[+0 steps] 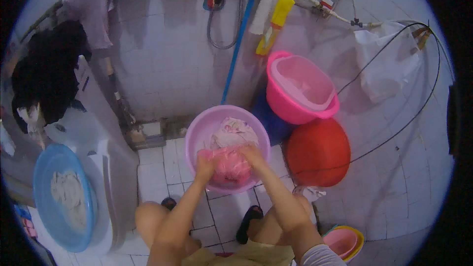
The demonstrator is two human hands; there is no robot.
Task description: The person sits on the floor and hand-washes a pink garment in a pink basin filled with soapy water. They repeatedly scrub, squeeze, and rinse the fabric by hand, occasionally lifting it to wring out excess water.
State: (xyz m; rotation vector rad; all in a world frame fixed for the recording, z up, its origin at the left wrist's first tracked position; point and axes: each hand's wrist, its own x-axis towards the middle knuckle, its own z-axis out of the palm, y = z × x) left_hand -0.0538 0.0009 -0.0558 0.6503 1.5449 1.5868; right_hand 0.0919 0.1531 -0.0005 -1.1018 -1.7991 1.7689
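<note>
On the tiled floor in front of me stands a round pink-lilac basin (195, 124). Both of my hands are down inside it, gripping a wet coral-pink cloth (229, 163) from either side. My left hand (205, 166) has hold of the cloth's left edge, its fingers partly hidden in the folds. Over at the cloth's right side, my right hand (252, 156) is closed on it. Behind the pink cloth lies a pale cloth with a faint pattern (235, 132), touched by neither hand.
A blue basin (87, 187) with whitish cloth sits at the left on a white machine (106, 167). Right of my basin are a bright pink basin (283, 103) on a blue bucket (276, 127) and a red basin (320, 152). A blue pole (239, 44) leans on the wall.
</note>
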